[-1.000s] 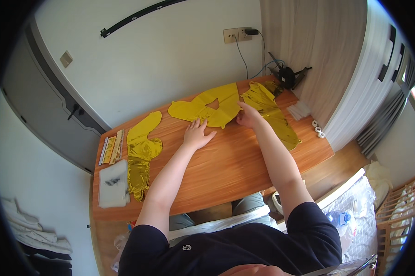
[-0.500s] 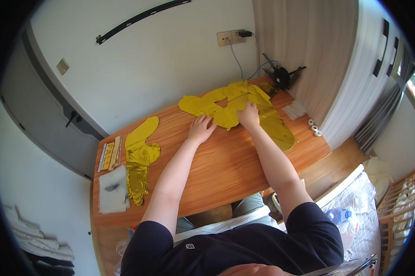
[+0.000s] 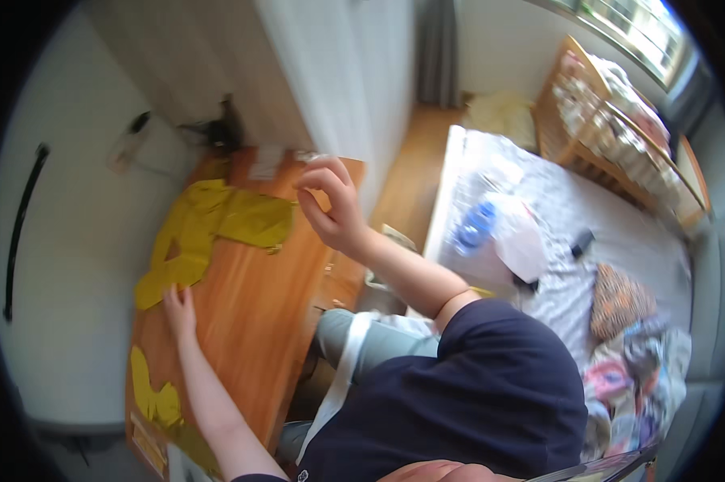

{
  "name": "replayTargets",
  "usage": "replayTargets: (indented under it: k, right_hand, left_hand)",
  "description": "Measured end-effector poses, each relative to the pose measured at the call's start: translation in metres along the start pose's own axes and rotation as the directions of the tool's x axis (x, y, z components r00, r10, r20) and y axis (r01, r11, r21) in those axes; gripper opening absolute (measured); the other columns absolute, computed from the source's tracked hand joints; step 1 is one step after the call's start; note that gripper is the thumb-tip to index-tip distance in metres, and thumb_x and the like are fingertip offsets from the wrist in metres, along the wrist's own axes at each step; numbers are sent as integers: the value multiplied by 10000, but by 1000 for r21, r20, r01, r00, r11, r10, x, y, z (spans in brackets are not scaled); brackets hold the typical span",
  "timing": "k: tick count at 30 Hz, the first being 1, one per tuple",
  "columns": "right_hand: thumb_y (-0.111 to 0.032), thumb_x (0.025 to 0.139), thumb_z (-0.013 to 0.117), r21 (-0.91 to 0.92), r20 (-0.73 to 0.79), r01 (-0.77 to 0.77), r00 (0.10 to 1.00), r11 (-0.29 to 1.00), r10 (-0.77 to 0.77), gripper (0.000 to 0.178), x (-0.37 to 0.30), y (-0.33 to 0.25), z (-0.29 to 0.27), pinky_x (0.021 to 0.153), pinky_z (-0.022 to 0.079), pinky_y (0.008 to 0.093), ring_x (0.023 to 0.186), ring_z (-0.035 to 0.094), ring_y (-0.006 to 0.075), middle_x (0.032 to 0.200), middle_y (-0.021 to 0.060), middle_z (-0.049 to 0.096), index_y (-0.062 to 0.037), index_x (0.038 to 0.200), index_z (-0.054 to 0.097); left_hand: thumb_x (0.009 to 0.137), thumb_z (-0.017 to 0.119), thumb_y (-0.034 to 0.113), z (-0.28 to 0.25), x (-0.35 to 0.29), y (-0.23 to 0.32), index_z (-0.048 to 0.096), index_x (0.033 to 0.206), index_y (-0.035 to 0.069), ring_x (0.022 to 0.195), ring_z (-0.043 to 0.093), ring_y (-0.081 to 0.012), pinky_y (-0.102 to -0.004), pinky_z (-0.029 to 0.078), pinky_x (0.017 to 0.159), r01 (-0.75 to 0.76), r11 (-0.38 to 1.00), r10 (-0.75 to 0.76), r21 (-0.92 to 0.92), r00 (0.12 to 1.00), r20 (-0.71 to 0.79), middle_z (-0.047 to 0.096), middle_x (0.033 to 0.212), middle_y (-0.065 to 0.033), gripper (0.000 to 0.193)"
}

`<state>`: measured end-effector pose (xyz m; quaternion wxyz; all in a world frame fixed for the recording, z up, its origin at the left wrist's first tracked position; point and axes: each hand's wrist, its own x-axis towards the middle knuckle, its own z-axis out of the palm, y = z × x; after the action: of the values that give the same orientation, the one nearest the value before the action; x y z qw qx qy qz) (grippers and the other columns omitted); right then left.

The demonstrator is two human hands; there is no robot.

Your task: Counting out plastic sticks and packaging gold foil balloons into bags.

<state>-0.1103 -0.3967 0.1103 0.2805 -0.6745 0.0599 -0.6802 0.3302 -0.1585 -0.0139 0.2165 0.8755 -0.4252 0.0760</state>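
A flat gold foil balloon lies spread along the far side of the wooden table. My left hand is open, its fingertips resting at the balloon's lower edge. Above the table's right end my right hand is raised, away from the balloon. Its thumb and forefinger curl together in a pinch; whatever is between them, if anything, is too small to make out. A second flat gold foil balloon lies farther down the table, partly hidden by my left forearm.
A black router stands at the table's far corner, near white packets. To the right is a bed with a blue-tinted plastic bottle, a patterned cushion and heaped clothes. A wooden crib stands beyond.
The view has swung to the right, bringing the bed into sight. My right hand has come off the balloon and risen to the right; my left hand stays by the balloon's edge.
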Motion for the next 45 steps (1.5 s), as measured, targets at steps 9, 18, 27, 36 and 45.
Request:
replayTargets:
  k: [9,18,27,36,45]
  right_hand:
    - [-94,822,663,-946,-313,-323,916,0,252,218,-212,-62,-461,887,503,454,1002,617,363,1031,151,636,-65,1038,663]
    - [-436,732,831,-398,-746,-874,131,-280,653,841,-438,-54,-564,970,498,400,1156,623,352,1269,262,617,14,1368,514]
    - [-382,646,894,-382,-779,-904,206,-189,592,608,-439,9,-573,840,531,379,959,712,283,1026,166,737,-9,1089,706]
    - [-298,853,766,-467,-867,-882,471,68,160,473,-361,-28,-549,856,504,422,1002,653,387,1056,242,672,50,1152,648]
    - [27,702,691,-346,415,-350,775,871,476,443,-231,-143,-296,888,496,449,1019,619,364,1060,130,647,-80,1120,590]
  left_hand:
    - [1045,484,347,12,21,-2,472,1410,-13,1377,401,-402,-443,406,1096,-105,988,114,112,990,-86,421,1486,-236,513]
    - [1045,505,234,-2,-25,93,447,1440,37,1425,361,-338,-456,401,1116,-354,934,322,-45,890,-321,344,1559,-163,445]
    - [992,534,65,-41,-138,239,465,1384,25,1396,396,-364,-465,378,1124,-710,702,681,-61,693,-237,381,1534,-176,400]
    - [890,600,50,-62,-250,289,472,1366,62,1365,428,-390,-484,367,1126,-764,596,777,-246,626,-62,438,1467,-201,493]
    - [717,889,432,18,-333,430,5,1597,84,1481,275,-356,-453,249,1191,155,232,691,-960,669,275,190,1632,-174,1295]
